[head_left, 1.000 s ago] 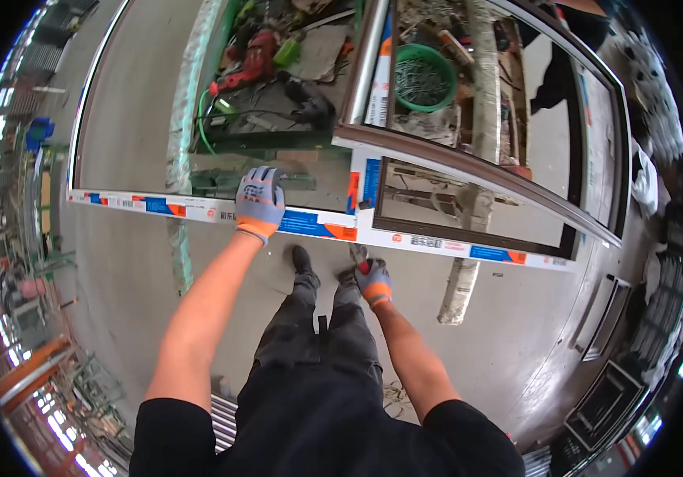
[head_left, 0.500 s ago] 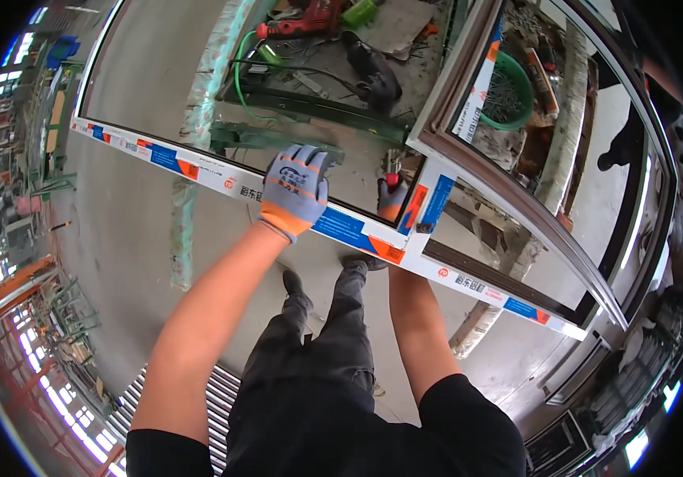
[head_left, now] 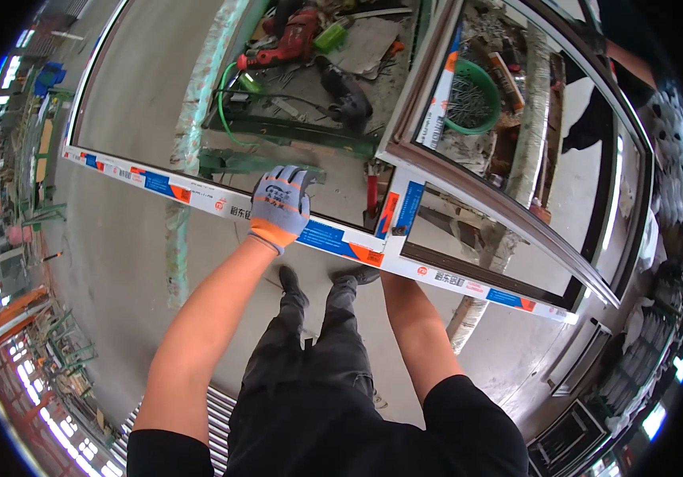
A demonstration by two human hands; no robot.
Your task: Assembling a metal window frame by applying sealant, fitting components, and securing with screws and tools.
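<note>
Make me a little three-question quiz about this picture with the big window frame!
1. True or false: the left hand in a grey and orange glove grips the white window frame rail.
2. What colour is the round basket seen through the frame? A green, B yellow, C blue.
3. Fill in: the right hand is hidden behind the ____.

Key: 1 true; 2 A; 3 frame.

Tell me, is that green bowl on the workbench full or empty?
Partly filled: the green bowl holds a grey heap of what look like nails or screws, with its inner wall showing above them.
</note>
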